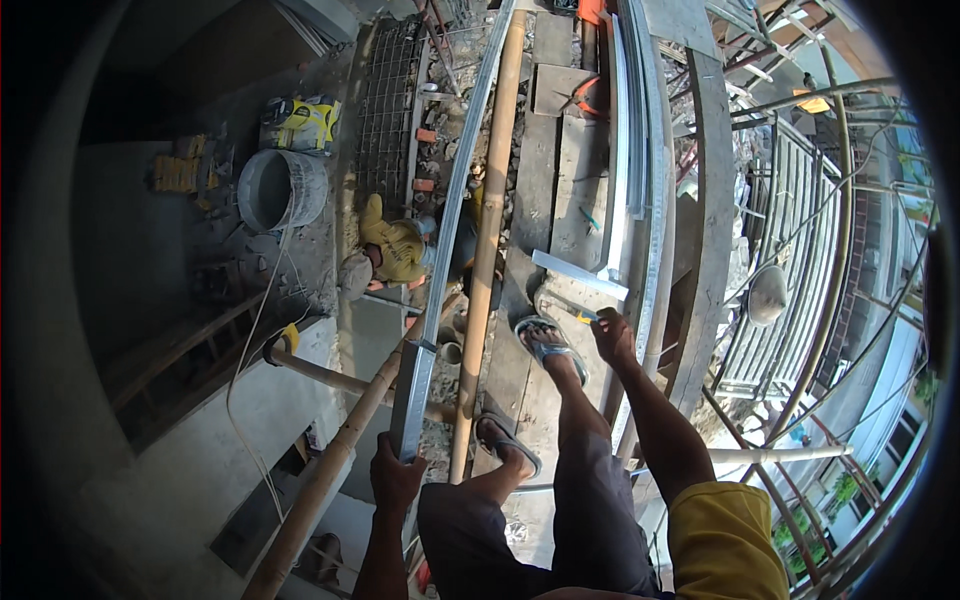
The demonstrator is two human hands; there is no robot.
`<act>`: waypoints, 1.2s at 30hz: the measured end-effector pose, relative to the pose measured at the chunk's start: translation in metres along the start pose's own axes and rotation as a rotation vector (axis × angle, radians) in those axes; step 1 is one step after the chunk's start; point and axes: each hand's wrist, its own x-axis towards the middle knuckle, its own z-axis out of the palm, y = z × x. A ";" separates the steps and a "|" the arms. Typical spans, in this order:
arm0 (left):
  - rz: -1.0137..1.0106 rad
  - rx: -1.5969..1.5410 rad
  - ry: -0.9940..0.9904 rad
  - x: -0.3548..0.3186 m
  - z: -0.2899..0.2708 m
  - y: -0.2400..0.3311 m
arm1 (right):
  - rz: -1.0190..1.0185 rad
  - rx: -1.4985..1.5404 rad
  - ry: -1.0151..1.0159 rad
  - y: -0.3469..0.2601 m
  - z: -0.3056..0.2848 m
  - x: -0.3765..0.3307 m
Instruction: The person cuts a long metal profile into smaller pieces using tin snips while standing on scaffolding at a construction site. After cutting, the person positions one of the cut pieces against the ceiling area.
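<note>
The left hand [397, 478] gripped the near end of a long grey metal channel [450, 225], a narrow, dull, folded strip that ran toward twelve o'clock beside a bamboo pole [487, 240]. At two o'clock from it, the right hand [612, 338] was closed around a small blue-and-yellow tool [583, 314] above the wooden planks [535, 190].

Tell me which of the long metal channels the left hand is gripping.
The left hand grips the lone grey channel left of the bamboo pole; the other channels lie stacked on the planks, right.
</note>
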 end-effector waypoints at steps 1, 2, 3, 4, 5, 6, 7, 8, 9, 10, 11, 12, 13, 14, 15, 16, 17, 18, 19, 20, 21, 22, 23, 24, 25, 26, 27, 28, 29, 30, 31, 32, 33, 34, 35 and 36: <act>0.008 0.001 0.003 0.015 0.004 0.012 | -0.003 -0.020 0.015 0.001 0.010 0.039; -0.008 0.001 -0.008 0.031 0.008 0.022 | -0.084 -0.048 0.012 -0.003 0.013 0.078; 0.016 0.002 -0.019 0.047 0.016 0.026 | -0.313 -0.090 0.129 0.011 0.025 0.116; 0.034 0.000 -0.026 0.062 0.028 0.028 | -0.325 -0.173 0.149 0.006 0.030 0.156; 0.105 0.006 0.006 0.075 0.040 0.031 | -0.343 -0.167 0.154 0.009 0.035 0.196; 0.117 0.021 -0.019 0.089 0.051 0.035 | -0.361 -0.214 0.158 0.010 0.039 0.235; 0.141 0.040 -0.045 0.104 0.060 0.039 | -0.490 -0.331 0.241 0.022 0.040 0.272; 0.141 0.052 -0.063 0.116 0.070 0.039 | -0.458 -0.354 0.114 0.005 0.037 0.304; 0.214 0.034 -0.067 0.131 0.077 0.043 | -0.570 -0.413 0.178 0.023 0.031 0.341; 0.191 0.046 -0.141 0.139 0.082 0.042 | -0.520 -0.446 0.131 0.019 0.028 0.368; 0.170 0.056 -0.206 0.148 0.083 0.041 | -0.439 -0.518 0.101 0.006 0.027 0.390; 0.157 0.069 -0.263 0.156 0.080 0.039 | -0.395 -0.521 0.138 -0.002 0.030 0.408; 0.192 0.021 -0.273 0.163 0.078 0.037 | -0.407 -0.496 0.172 -0.004 0.034 0.429; 0.215 0.027 -0.234 0.171 0.076 0.033 | -0.414 -0.467 0.217 -0.001 0.032 0.454; 0.241 0.033 -0.195 0.176 0.076 0.028 | -0.455 -0.516 0.283 0.012 0.030 0.477; 0.263 0.036 -0.153 0.179 0.075 0.022 | -0.499 -0.565 0.349 0.019 0.031 0.497; 0.208 0.070 -0.142 0.181 0.073 0.015 | -0.361 -0.613 0.272 0.010 0.038 0.508; 0.160 0.108 -0.136 0.181 0.069 0.009 | -0.321 -0.658 0.296 0.010 0.040 0.517; 0.113 0.144 -0.129 0.183 0.066 0.006 | -0.251 -0.623 0.272 0.011 0.038 0.524; 0.121 0.163 -0.076 0.181 0.065 0.003 | -0.191 -0.586 0.236 0.005 0.043 0.526; 0.147 0.185 -0.023 0.182 0.062 0.004 | -0.124 -0.595 0.270 0.009 0.039 0.535; 0.171 0.206 0.031 0.182 0.060 0.005 | -0.066 -0.551 0.340 0.016 0.036 0.539; 0.088 0.170 0.015 0.175 0.061 0.004 | -0.002 -0.529 0.261 0.000 0.043 0.532; 0.077 0.192 0.000 0.174 0.059 0.007 | 0.016 -0.502 0.208 0.007 0.031 0.539; 0.057 0.221 -0.014 0.174 0.057 0.012 | 0.167 -0.489 0.125 0.006 0.029 0.544; 0.056 0.252 -0.034 0.174 0.053 0.016 | 0.127 -0.397 0.325 0.026 0.025 0.555; 0.064 0.258 -0.014 0.167 0.059 0.017 | 0.050 -0.387 0.378 0.013 0.037 0.539; 0.062 0.246 -0.007 0.161 0.062 0.018 | 0.016 -0.430 0.352 0.005 0.053 0.532; 0.085 0.235 -0.003 0.159 0.065 0.020 | -0.010 -0.477 0.350 0.006 0.056 0.530; 0.107 0.225 0.000 0.157 0.065 0.023 | -0.034 -0.524 0.347 0.005 0.058 0.529; 0.090 0.241 -0.020 0.155 0.064 0.027 | -0.097 -0.565 0.365 0.004 0.057 0.529; 0.100 0.248 -0.011 0.156 0.064 0.029 | -0.158 -0.607 0.384 0.006 0.057 0.530; 0.110 0.256 -0.003 0.157 0.064 0.029 | -0.219 -0.648 0.404 0.006 0.056 0.530; 0.121 0.265 0.006 0.158 0.063 0.030 | -0.279 -0.689 0.425 0.007 0.055 0.530; 0.127 0.292 0.034 0.158 0.062 0.031 | -0.357 -0.643 0.557 -0.001 0.056 0.528; 0.136 0.319 0.061 0.160 0.059 0.034 | -0.378 -0.554 0.579 -0.006 0.055 0.523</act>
